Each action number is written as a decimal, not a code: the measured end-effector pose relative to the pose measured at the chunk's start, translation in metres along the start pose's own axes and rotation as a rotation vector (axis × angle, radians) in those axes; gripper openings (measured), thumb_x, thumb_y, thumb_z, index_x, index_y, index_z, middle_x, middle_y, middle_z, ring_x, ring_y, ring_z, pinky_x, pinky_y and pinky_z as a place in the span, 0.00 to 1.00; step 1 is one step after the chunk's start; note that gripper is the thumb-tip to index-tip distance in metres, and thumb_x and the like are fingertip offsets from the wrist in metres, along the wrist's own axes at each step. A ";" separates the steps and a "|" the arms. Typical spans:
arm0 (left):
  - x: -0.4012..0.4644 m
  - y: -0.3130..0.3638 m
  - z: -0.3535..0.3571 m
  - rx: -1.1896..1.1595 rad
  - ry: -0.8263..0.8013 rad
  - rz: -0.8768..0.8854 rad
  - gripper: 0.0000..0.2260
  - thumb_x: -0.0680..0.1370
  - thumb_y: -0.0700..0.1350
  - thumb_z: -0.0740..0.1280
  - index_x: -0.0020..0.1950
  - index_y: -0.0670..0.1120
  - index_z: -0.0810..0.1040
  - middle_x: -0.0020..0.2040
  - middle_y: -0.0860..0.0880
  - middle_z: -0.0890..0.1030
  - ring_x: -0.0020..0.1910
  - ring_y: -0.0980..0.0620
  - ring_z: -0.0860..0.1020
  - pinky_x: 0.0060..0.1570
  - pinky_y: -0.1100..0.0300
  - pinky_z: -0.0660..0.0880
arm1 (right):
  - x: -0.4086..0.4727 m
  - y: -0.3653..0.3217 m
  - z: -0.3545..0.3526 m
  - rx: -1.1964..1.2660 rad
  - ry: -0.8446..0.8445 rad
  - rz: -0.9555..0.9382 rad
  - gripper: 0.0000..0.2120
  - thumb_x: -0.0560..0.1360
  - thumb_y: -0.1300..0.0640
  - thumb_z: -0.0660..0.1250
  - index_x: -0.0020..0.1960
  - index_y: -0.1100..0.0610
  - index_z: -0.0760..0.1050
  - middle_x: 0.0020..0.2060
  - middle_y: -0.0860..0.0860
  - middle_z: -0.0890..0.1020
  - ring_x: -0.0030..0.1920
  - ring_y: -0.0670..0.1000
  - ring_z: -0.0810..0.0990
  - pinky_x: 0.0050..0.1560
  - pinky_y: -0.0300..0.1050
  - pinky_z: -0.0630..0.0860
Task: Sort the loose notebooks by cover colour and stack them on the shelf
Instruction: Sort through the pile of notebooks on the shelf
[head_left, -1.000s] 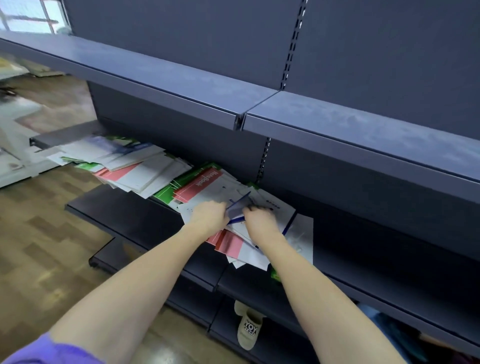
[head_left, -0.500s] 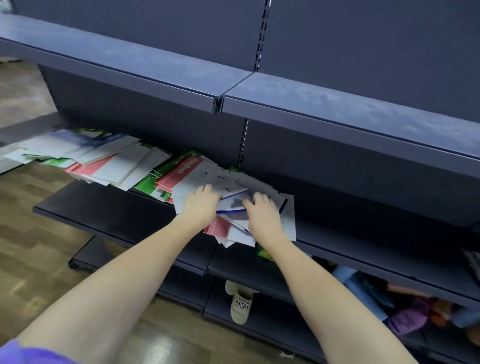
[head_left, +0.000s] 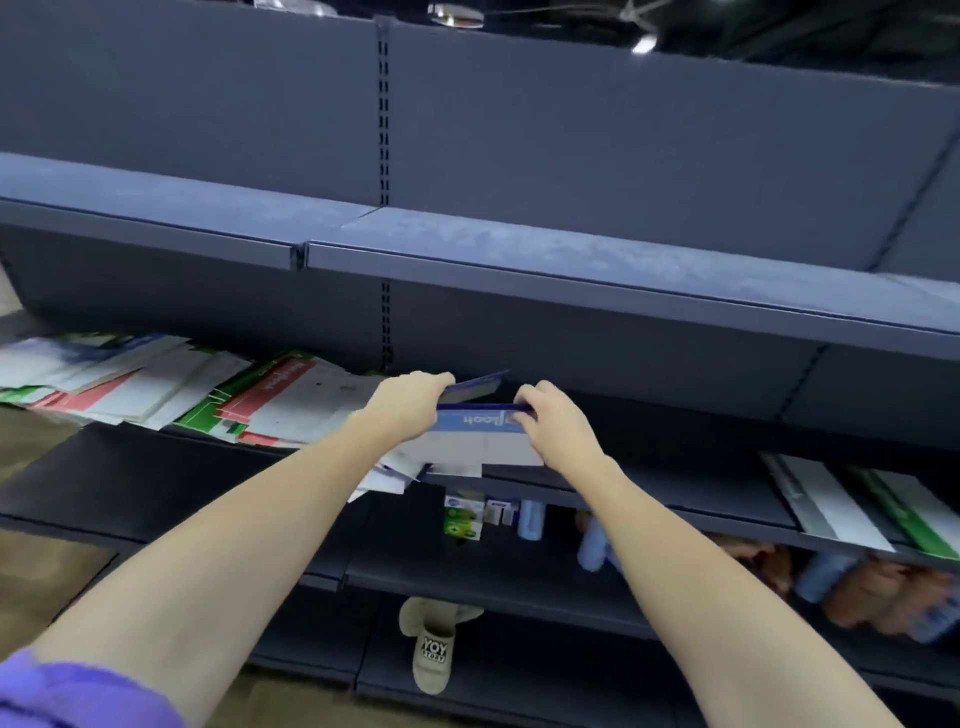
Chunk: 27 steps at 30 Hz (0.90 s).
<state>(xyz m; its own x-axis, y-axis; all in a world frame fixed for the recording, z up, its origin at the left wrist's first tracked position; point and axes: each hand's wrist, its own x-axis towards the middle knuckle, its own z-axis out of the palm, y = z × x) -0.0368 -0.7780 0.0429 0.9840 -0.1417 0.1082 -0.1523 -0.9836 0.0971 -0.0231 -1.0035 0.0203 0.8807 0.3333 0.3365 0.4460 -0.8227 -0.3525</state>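
A heap of loose notebooks (head_left: 156, 384) with red, green, white and blue covers is spread along the dark middle shelf (head_left: 675, 493) to the left. Both hands hold blue-covered notebooks (head_left: 478, 423) lifted off the heap's right end. My left hand (head_left: 408, 402) grips their left edge, with one thin blue notebook (head_left: 475, 387) sticking up past its fingers. At the right edge, my right hand (head_left: 550, 415) pinches the same bundle. Further right on the shelf lie white and green notebooks (head_left: 857, 501).
A wide grey upper shelf (head_left: 571, 249) overhangs the hands. Lower shelves hold small boxes and bottles (head_left: 483, 514) and blurred packets (head_left: 883, 592) at the right. A beige slipper (head_left: 434, 649) rests at the bottom. Wooden floor lies to the left.
Both hands have lifted a blue-covered bundle up off the heap, where before they pressed down into the pile. The view has swung up and to the right.
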 end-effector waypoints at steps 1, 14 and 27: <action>0.001 0.019 -0.003 -0.020 -0.017 0.025 0.20 0.77 0.32 0.56 0.65 0.50 0.71 0.48 0.44 0.79 0.39 0.42 0.77 0.32 0.54 0.70 | -0.010 0.012 -0.020 0.124 -0.048 0.069 0.05 0.78 0.54 0.69 0.48 0.55 0.76 0.44 0.50 0.76 0.43 0.51 0.75 0.43 0.47 0.72; -0.017 0.265 0.038 -0.192 -0.118 0.215 0.20 0.83 0.40 0.57 0.75 0.50 0.68 0.64 0.47 0.78 0.47 0.48 0.76 0.41 0.56 0.72 | -0.195 0.154 -0.152 0.421 -0.340 0.559 0.13 0.77 0.69 0.60 0.56 0.56 0.77 0.47 0.55 0.79 0.40 0.52 0.76 0.36 0.42 0.73; -0.043 0.467 0.092 -0.228 -0.175 0.429 0.12 0.81 0.39 0.57 0.58 0.53 0.74 0.52 0.49 0.80 0.47 0.45 0.77 0.43 0.52 0.72 | -0.347 0.275 -0.212 0.360 0.111 0.767 0.09 0.84 0.52 0.57 0.52 0.58 0.68 0.38 0.53 0.72 0.37 0.51 0.68 0.35 0.45 0.64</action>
<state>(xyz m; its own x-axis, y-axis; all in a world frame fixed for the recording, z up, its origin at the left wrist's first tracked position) -0.1421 -1.2417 -0.0071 0.8263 -0.5629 0.0208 -0.5429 -0.7859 0.2959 -0.2396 -1.4431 -0.0086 0.9473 -0.3188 -0.0316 -0.2274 -0.5998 -0.7672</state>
